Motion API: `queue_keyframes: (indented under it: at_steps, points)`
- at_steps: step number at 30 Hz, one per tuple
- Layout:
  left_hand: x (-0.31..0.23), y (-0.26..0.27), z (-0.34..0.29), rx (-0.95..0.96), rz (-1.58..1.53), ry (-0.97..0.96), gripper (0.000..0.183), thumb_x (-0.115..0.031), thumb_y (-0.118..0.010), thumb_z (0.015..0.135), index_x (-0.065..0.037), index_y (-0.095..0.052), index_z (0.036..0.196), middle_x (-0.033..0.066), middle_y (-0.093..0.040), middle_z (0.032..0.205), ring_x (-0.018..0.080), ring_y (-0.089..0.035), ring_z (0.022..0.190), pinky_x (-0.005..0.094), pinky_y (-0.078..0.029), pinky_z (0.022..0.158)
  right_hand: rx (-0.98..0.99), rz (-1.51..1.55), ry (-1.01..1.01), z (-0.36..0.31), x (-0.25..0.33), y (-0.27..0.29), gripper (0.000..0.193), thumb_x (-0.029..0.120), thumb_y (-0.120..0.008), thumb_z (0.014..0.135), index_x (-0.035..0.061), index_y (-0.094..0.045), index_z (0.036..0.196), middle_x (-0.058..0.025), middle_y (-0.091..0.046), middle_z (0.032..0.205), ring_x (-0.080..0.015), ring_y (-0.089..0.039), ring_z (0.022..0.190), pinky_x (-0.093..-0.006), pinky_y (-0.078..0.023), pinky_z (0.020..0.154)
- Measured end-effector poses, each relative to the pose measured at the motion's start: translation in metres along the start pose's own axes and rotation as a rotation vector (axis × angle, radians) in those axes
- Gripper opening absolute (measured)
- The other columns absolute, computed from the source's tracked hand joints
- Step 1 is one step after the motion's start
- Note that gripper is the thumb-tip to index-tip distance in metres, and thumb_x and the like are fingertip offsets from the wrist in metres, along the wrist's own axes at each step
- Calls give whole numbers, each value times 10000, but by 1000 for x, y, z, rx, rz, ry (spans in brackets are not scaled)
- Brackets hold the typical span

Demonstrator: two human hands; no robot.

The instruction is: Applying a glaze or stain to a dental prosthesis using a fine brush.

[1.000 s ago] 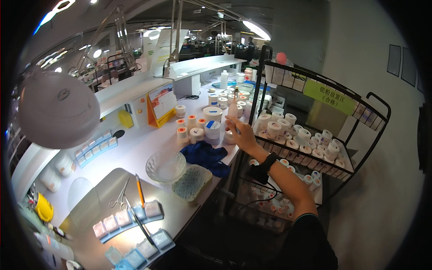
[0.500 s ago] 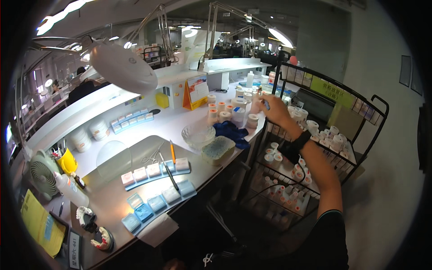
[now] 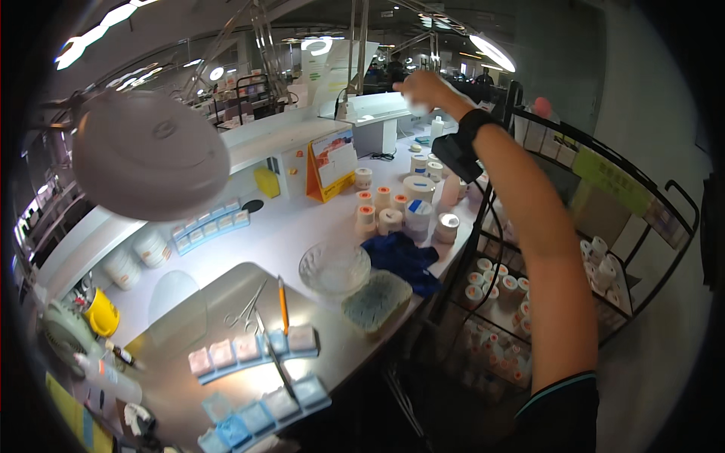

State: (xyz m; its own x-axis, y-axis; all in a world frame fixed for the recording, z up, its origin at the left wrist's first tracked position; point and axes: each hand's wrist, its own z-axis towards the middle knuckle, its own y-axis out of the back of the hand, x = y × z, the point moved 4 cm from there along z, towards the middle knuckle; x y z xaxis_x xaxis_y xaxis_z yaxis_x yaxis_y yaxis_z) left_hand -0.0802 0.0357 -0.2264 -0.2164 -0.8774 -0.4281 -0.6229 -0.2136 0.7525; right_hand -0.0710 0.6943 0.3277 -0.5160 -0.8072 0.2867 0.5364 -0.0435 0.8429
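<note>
My right hand (image 3: 432, 92) is raised at the far right, above the white shelf behind the desk, with its forearm reaching up from the lower right. Its fingers are closed on a white object (image 3: 417, 108), most likely a small jar, though blur hides its exact form. Below the hand stands a group of white jars (image 3: 418, 217), some with orange-marked lids, beside a tall pinkish bottle (image 3: 450, 192). A dark band with a black box and cable (image 3: 458, 155) sits at my wrist. My left hand is out of view.
A black wire rack (image 3: 642, 260) full of jars stands at the right. On the desk are a glass bowl (image 3: 334, 269), a blue cloth (image 3: 404, 260), a wet sponge-like block (image 3: 377, 302), tweezers (image 3: 276, 359) and pill-box-like trays (image 3: 283, 404). A lamp head (image 3: 151, 155) hangs at the left.
My right hand has lifted up and away from the jars, now with a white object in its fingers. The whole view has shifted, bringing the jars closer.
</note>
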Motion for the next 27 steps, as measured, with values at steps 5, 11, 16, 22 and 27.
queue_keyframes:
  at_steps: [5,11,16,22,27]
  points:
    - [-114,32,65,-20,-29,-81,618,-423,-561,888,17,-460,1309,242,-509,1288,406,-504,1157,436,-422,935,10,-50,-269,77,-94,-92,475,434,-557,859,-25,-667,913,-222,-668,930,-360,-645,912,-437,-503,802]
    - [-249,96,119,3,-76,-142,620,-424,-561,887,18,-457,1311,243,-504,1293,406,-499,1163,436,-419,939,-476,1087,-871,129,-301,-176,487,486,-537,877,13,-635,807,-109,-662,704,-217,-666,613,-324,-550,496]
    - [-319,136,137,16,-104,-142,623,-424,-560,887,18,-455,1313,244,-499,1297,406,-495,1169,435,-416,943,-700,389,-882,140,-360,-166,451,451,-499,910,45,-685,848,-179,-678,804,-362,-659,785,-426,-517,710]
    - [-352,144,146,12,-109,-75,626,-425,-560,887,19,-452,1315,245,-494,1302,406,-490,1175,435,-414,947,68,-284,-349,179,-360,-189,164,146,-652,733,44,-681,858,-214,-662,891,-377,-637,894,-449,-506,799]
    - [-371,139,152,19,-99,-22,628,-425,-559,887,20,-450,1316,246,-490,1306,406,-485,1180,434,-411,951,198,-270,-374,166,-407,-207,321,258,-729,688,30,-675,907,-195,-667,931,-350,-640,903,-424,-508,789]
